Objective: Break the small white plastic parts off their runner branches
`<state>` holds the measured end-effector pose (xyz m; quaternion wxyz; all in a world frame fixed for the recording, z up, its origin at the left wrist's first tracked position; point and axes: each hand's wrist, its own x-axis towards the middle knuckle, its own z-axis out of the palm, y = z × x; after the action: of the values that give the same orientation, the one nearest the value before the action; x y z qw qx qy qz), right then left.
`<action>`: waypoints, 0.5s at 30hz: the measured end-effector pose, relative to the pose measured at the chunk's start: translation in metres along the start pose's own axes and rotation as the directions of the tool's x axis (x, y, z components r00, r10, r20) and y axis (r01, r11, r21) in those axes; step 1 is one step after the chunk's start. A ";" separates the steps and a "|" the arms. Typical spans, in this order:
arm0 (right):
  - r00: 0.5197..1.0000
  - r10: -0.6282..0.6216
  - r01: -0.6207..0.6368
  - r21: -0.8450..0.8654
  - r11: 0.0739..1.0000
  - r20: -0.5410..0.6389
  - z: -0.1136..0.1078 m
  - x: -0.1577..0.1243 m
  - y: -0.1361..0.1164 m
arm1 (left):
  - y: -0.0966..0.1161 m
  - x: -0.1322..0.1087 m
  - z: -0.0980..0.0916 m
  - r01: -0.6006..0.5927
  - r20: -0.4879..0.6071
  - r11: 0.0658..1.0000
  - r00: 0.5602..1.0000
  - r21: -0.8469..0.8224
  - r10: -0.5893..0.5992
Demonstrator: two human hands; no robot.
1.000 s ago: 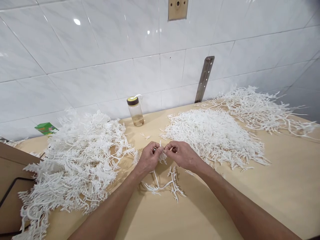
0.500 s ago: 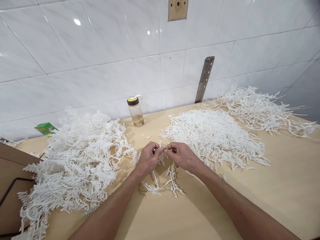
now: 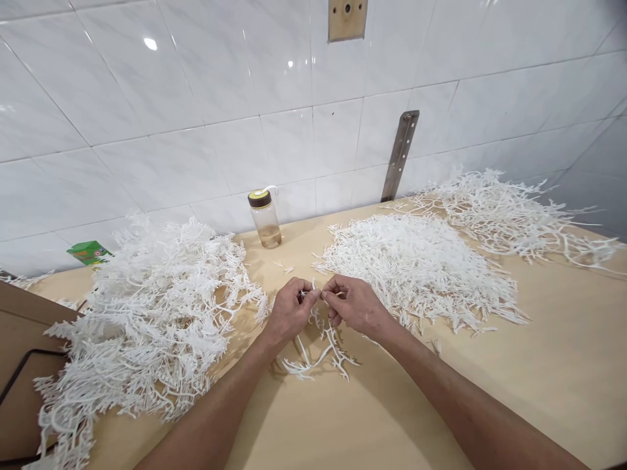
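My left hand (image 3: 292, 307) is closed, thumb and fingers pinching a white branched plastic sprig (image 3: 317, 318). Fingertip to fingertip with it, my right hand (image 3: 353, 304) pinches at the same spot; a tiny white tip seems to be between its fingers, too small to make out fully. Below both hands a larger white branching stem (image 3: 318, 360) spreads its twigs over the table. Whether that stem joins the sprig in my left hand is hard to see.
On the left lies a tall heap of white branched sprigs (image 3: 161, 320). To the right are a pile of small white pieces (image 3: 416, 267) and, behind it, bare white stems (image 3: 509, 215). A lidded bottle (image 3: 267, 222), green packet (image 3: 89, 252), cardboard box (image 3: 29, 365) and metal bracket (image 3: 400, 156) are also there.
The right end of the white branching stem below my hands has shifted slightly up and left. My right hand's lower fingers have curled a little differently; both hands stay together.
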<state>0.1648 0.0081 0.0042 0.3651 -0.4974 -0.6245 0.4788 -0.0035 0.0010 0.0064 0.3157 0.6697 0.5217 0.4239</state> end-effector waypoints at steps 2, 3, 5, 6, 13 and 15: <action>0.999 0.023 -0.024 0.042 0.999 0.023 0.000 0.000 -0.001 | 0.000 0.000 0.000 0.059 0.010 0.996 0.998 -0.063 -0.059; 0.999 0.029 -0.032 0.054 0.998 0.040 -0.001 0.000 -0.002 | 0.000 -0.001 0.000 0.087 0.019 0.992 0.996 -0.094 -0.085; 0.997 0.036 -0.040 0.049 0.998 0.072 -0.004 0.000 -0.005 | -0.001 -0.001 0.000 0.134 0.053 0.980 0.990 -0.149 -0.128; 0.996 0.038 -0.040 0.031 0.999 0.082 -0.006 -0.001 -0.007 | -0.001 -0.001 0.000 0.152 0.071 0.974 0.987 -0.168 -0.142; 0.994 -0.064 0.081 -0.192 0.978 0.091 -0.013 -0.003 -0.008 | -0.003 -0.002 0.002 0.013 0.096 0.998 0.995 0.066 -0.019; 0.991 -0.102 0.123 -0.283 0.951 0.085 -0.011 -0.002 -0.008 | -0.005 -0.003 0.004 -0.108 0.065 0.975 0.993 0.194 0.097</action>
<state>0.1737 0.0082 0.0155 0.2938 -0.4919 -0.7270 0.3784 -0.0023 -0.0006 -0.0003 0.2397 0.7351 0.5169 0.3674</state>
